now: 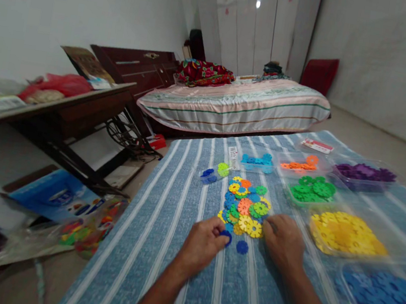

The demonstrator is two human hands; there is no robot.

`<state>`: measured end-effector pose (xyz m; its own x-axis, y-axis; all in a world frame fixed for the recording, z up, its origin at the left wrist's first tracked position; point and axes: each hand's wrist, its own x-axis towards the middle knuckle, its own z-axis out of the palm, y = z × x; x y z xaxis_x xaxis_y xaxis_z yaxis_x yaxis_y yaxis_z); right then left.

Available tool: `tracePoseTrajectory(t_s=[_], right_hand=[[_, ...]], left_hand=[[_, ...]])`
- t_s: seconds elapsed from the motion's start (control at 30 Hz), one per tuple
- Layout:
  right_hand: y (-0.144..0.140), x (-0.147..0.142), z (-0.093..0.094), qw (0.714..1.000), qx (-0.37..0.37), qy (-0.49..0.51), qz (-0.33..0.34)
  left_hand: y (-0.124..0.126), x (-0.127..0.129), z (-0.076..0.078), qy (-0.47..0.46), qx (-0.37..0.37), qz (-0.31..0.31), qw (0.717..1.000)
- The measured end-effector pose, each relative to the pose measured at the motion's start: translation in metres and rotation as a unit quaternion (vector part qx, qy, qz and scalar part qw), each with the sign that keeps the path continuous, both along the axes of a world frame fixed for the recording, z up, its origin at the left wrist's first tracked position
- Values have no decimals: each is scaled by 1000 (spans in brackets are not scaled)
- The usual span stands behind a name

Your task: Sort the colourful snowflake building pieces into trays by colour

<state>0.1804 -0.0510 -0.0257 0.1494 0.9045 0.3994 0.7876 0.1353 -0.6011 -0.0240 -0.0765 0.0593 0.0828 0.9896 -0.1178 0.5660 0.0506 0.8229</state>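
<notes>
Blue disc point(226, 236) sits pinched in the curled fingers of the left hand point(203, 245) on the striped cloth, a second blue piece point(242, 247) lying just to its right, between it and the right hand point(283, 241), whose closed fingers touch the mixed pile point(245, 206).

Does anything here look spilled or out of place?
Mostly tidy: the trays each hold one colour, such as the yellow tray. The mixed pile lies loose on the striped cloth, and one dark blue disc sits apart between the left hand and right hand. A bag of pieces lies on the floor.
</notes>
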Motion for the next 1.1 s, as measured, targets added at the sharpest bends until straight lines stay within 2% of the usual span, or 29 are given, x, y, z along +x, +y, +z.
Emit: tracePoseTrajectory(t_s=[0.13, 0.2, 0.27, 0.37, 0.5, 0.67, 0.87, 1.0, 1.1], right_hand=[[0, -1, -1, 1000, 0, 7, 9], [1, -2, -1, 1000, 1, 8, 9], [1, -2, -2, 1000, 0, 5, 9], [1, -3, -2, 1000, 1, 2, 8], [1, -4, -2, 1000, 8, 11, 7], [0, -4, 1, 1000, 16, 18, 9], [1, -3, 1, 1000, 13, 18, 10], [1, -3, 2, 1000, 5, 15, 7], [1, -3, 5, 1000, 4, 15, 3]], left_hand=[[61, -33, 30, 72, 91, 49, 992], [100, -47, 45, 182, 116, 52, 975], [136, -56, 56, 339, 107, 63, 933], [178, -58, 62, 404, 92, 62, 908], [206, -50, 55, 460, 56, 30, 886], [216, -43, 51, 524, 21, 11, 851], [202, -40, 66, 569, 61, 33, 819], [168, -28, 71, 555, 92, -28, 826], [133, -15, 66, 472, 108, -141, 864]])
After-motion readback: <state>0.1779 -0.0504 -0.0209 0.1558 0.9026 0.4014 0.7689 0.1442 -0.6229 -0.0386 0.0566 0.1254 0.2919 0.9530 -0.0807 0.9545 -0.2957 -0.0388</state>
